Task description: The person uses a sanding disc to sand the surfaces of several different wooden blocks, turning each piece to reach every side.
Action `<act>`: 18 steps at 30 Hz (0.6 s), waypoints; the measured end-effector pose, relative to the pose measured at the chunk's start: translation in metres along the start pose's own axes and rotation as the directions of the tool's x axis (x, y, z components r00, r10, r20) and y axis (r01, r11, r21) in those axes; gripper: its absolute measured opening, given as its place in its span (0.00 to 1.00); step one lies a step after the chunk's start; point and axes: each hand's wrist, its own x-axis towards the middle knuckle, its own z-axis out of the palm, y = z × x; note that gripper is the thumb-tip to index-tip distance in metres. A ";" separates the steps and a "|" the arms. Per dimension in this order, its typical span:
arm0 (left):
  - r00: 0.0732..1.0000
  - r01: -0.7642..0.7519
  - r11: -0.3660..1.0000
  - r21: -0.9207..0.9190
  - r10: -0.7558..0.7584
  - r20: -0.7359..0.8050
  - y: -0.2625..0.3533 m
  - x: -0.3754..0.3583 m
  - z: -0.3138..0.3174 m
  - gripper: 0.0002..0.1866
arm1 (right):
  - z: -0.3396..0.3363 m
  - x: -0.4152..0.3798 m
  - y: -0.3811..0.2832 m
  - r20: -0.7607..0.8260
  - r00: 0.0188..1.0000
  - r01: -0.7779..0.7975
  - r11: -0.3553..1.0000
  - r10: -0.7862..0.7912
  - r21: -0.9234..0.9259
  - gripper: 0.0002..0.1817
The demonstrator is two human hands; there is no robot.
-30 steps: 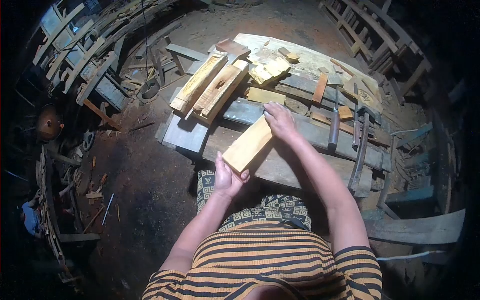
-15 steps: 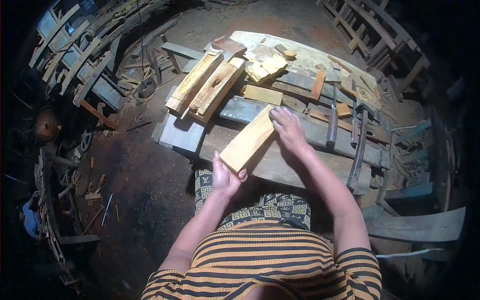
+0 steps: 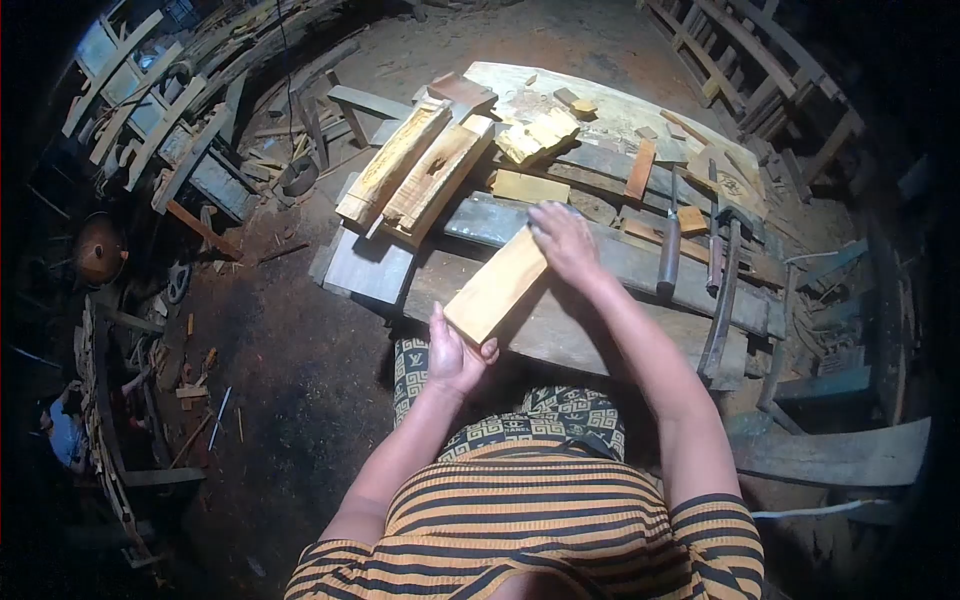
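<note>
A pale, smooth rectangular wooden block point(image 3: 492, 288) slants away from me above the near edge of the bench. My left hand point(image 3: 460, 355) grips its near end, thumb along the left side and fingers underneath. Over the far end lies my right hand point(image 3: 565, 243), its fingers curled down onto the wood. A bit of something dark shows at the edge of those fingers, too small to name. Just beyond is a flat yellowish wood piece point(image 3: 530, 187). Two rough timber pieces, one point(image 3: 395, 165) beside the other point(image 3: 440, 175), lie to the left.
On the low plank bench point(image 3: 585, 335), a wooden-handled tool point(image 3: 669, 255) and a curved-handled tool point(image 3: 722, 300) lie at right. A rough yellow chunk point(image 3: 537, 135) rests farther back. Wooden racks point(image 3: 760, 60) stand at far right. Another person point(image 3: 66, 432) is partly visible at far left.
My right hand has shifted slightly left and up, over the block's far end. My left hand keeps its grip on the near end. The whole view has shifted a little.
</note>
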 end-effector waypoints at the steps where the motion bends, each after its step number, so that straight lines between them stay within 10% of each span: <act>1: 1.000 -0.005 1.000 0.001 0.005 0.003 0.000 0.001 -0.001 0.35 | 0.001 0.002 -0.001 -0.003 1.000 0.005 1.000 -0.005 0.000 0.21; 3: 1.000 -0.014 1.000 -0.009 0.014 0.010 -0.001 0.001 -0.002 0.34 | 0.011 0.001 -0.006 -0.045 0.999 -0.010 1.000 0.009 -0.011 0.21; 7: 0.992 -0.011 0.999 -0.031 0.015 0.123 -0.001 0.003 0.001 0.34 | 0.010 -0.057 -0.088 -0.123 0.864 0.500 0.861 -0.489 0.090 0.15; 8: 0.987 -0.008 0.987 -0.163 -0.018 -0.158 0.004 0.004 0.024 0.33 | 0.008 -0.068 -0.104 -0.182 0.779 0.626 0.762 -0.600 0.169 0.15; 9: 0.905 -0.042 0.958 -0.285 -0.084 -0.418 0.006 0.004 0.036 0.33 | 0.001 -0.082 -0.113 -0.151 0.781 0.624 0.753 -0.606 0.208 0.15; 11: 0.916 -0.053 0.961 -0.273 -0.062 -0.396 0.004 0.004 0.020 0.33 | 0.003 -0.061 -0.094 0.018 0.766 0.605 0.731 -0.642 0.314 0.18; 13: 0.992 0.001 0.998 -0.060 0.007 0.127 0.001 0.000 -0.007 0.33 | 0.013 -0.035 -0.049 -0.002 0.888 0.457 0.884 -0.459 0.100 0.20; 18: 0.984 -0.022 1.000 -0.010 0.024 0.178 -0.003 0.003 -0.014 0.33 | 0.016 0.000 0.004 -0.179 0.978 0.104 0.994 -0.110 -0.039 0.20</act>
